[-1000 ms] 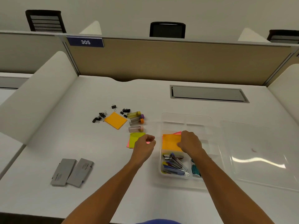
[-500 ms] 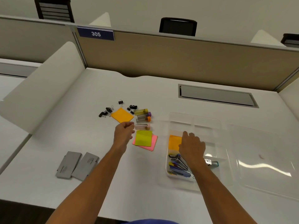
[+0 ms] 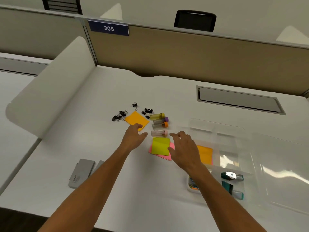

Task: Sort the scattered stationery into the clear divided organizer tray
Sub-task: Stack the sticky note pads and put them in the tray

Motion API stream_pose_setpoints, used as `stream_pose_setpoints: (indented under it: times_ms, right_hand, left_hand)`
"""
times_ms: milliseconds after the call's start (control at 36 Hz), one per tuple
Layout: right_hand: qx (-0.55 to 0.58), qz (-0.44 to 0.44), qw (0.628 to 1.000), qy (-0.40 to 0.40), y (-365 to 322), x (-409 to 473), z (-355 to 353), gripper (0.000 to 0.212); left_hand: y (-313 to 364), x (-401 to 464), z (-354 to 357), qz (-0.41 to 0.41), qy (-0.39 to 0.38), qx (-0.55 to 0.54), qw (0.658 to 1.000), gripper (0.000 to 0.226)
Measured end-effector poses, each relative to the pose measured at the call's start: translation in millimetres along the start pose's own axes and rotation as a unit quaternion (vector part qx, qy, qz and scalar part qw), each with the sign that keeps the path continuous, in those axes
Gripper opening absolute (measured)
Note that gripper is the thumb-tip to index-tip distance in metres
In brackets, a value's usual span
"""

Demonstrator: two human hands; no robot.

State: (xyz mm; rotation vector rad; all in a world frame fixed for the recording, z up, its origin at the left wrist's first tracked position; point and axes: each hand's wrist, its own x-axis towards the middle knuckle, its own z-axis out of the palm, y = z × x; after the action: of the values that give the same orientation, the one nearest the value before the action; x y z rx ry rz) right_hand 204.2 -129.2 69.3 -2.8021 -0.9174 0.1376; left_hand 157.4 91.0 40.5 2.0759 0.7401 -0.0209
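Observation:
The clear divided organizer tray (image 3: pixel 234 138) sits at the right with an orange sticky pad (image 3: pixel 205 154), teal staplers (image 3: pixel 231 177) and pens inside. My left hand (image 3: pixel 133 136) is open, its fingertips on the near corner of a loose orange sticky pad (image 3: pixel 136 119). My right hand (image 3: pixel 184 149) is open, hovering over the right edge of a yellow sticky pad (image 3: pixel 160 146) lying on a pink pad (image 3: pixel 164 156). Small capped tubes (image 3: pixel 159 122) and black binder clips (image 3: pixel 120 114) lie beyond the pads.
Two grey flat cases (image 3: pixel 82 173) lie at the near left. The tray's clear lid (image 3: pixel 284 173) rests at the right. A cable hatch (image 3: pixel 239 100) is set into the desk behind the tray. White side dividers and a tan back partition border the desk.
My left hand moved from the yellow and pink pads up to the loose orange pad. My right hand left the tray and swung left to the yellow pad.

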Motion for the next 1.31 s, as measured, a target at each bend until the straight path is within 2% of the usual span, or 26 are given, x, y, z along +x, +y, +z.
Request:
stream_pose_setpoints:
  times_ms: [111, 278, 444, 528, 694, 806, 944, 1056, 1167, 1250, 1306]
  right_hand:
    - [-0.016, -0.009, 0.998, -0.053, -14.1, 8.4, 20.7, 0.069]
    - [-0.034, 0.015, 0.993, -0.110, -21.9, 19.9, 41.1, 0.085]
    - [-0.035, 0.025, 0.990, -0.134, -23.3, 20.3, 48.7, 0.075]
    - [-0.037, 0.026, 0.991, -0.130, -25.4, 19.3, 47.9, 0.069]
    - [-0.034, 0.008, 0.991, -0.131, -32.9, 8.2, 50.2, 0.070]
    - [-0.024, 0.013, 0.991, -0.134, -37.7, -6.0, 54.1, 0.076]
    - [-0.001, 0.013, 0.993, -0.114, -39.9, -21.2, 56.3, 0.074]
    - [0.020, 0.007, 0.994, -0.103, -39.7, -26.2, 55.3, 0.076]
    - [0.015, -0.006, 0.996, -0.084, -39.5, -30.7, 51.8, 0.064]
    - [0.000, -0.021, 0.998, -0.058, -39.0, -33.1, 48.1, 0.043]
    - [0.029, -0.013, 0.998, -0.059, -38.5, -34.8, 42.8, 0.030]
  left_hand:
    - [-15.2, 22.1, -3.6, 0.040, -0.040, 0.110, 0.992, 0.062]
    - [-28.5, 47.0, -3.1, 0.077, -0.070, 0.286, 0.953, 0.063]
    - [-34.3, 32.3, 2.9, 0.122, -0.018, 0.392, 0.912, 0.044]
    - [-34.1, 19.1, 3.4, 0.119, -0.008, 0.406, 0.906, 0.042]
    - [-39.6, -3.5, -1.8, 0.081, -0.020, 0.445, 0.892, 0.025]
    - [-44.3, -7.4, -4.3, 0.072, -0.008, 0.402, 0.913, 0.074]
    - [-56.4, -11.2, -6.8, 0.069, 0.004, 0.436, 0.897, 0.081]
    - [-57.2, -10.5, -9.6, 0.062, -0.002, 0.411, 0.910, 0.090]
    - [-51.6, -10.1, -14.8, 0.042, -0.031, 0.390, 0.919, 0.091]
    - [-46.9, -13.0, -16.6, 0.009, -0.039, 0.385, 0.922, 0.087]
    - [-43.6, -14.8, -18.3, -0.020, -0.050, 0.357, 0.933, 0.082]
